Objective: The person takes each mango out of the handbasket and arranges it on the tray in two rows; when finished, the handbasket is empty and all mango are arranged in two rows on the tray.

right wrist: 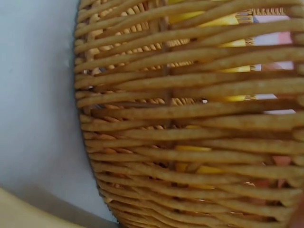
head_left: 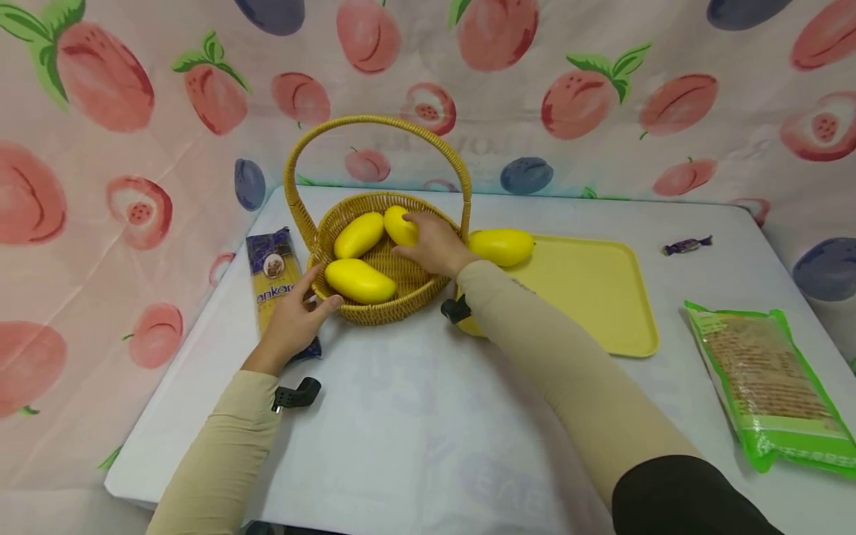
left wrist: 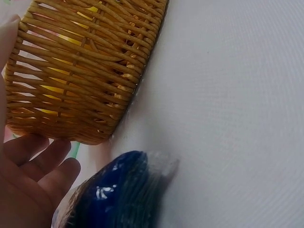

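A yellow wicker basket with a tall arched handle stands on the white table. Two yellow mangoes lie inside, toward its left side. My right hand reaches in under the handle and grips a third mango near the back wall; the hand covers part of that fruit. With thumb and fingers my left hand holds the basket's left front rim. The left wrist view has the left hand's fingers against the woven side. Only the basket wall fills most of the right wrist view, hiding the right hand's fingers.
Right of the basket is a yellow tray, with another mango at its back left corner. A pasta packet lies beneath the left hand. Farther right are a wrapped candy and a green-edged food packet.
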`<control>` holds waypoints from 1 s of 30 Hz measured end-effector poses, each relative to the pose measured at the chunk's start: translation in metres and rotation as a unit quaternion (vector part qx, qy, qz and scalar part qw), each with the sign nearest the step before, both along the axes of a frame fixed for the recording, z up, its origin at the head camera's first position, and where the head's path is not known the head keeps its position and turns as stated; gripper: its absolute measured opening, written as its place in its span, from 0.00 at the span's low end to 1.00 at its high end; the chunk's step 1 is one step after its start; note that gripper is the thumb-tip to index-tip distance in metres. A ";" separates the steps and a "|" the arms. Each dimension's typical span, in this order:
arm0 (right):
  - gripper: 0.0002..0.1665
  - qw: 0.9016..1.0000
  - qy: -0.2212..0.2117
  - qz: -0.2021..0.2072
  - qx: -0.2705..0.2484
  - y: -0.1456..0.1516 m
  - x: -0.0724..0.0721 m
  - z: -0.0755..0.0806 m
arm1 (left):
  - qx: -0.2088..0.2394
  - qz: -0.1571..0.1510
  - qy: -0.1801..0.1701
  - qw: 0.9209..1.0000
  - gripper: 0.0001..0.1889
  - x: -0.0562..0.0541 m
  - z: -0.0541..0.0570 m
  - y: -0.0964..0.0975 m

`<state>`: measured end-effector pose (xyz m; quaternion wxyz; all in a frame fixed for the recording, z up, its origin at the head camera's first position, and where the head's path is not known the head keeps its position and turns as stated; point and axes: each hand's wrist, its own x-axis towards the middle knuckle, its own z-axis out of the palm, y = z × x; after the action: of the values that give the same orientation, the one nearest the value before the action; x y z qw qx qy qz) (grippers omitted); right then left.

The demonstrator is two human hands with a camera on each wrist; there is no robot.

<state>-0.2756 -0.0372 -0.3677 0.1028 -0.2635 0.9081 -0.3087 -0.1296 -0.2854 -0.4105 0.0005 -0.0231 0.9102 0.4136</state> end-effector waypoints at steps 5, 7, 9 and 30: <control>0.42 1.000 0.000 -0.008 0.003 -0.003 -0.005 -0.001 | 0.005 -0.001 -0.004 1.000 0.41 -0.002 0.002 0.001; 0.43 1.000 -0.006 -0.011 0.002 -0.003 -0.006 -0.001 | 0.007 0.000 -0.004 1.000 0.41 -0.002 0.001 0.001; 0.43 1.000 -0.014 -0.016 -0.001 -0.004 -0.008 0.000 | 0.007 0.002 -0.004 1.000 0.41 -0.003 0.001 0.000; 0.37 1.000 -0.029 -0.011 -0.002 -0.006 -0.011 -0.005 | 0.014 0.008 -0.009 1.000 0.41 -0.002 -0.004 -0.001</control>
<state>-0.2864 -0.0428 -0.3729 0.1252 -0.2447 0.9071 -0.3187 -0.1316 -0.2862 -0.4142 0.0061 -0.0343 0.9040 0.4260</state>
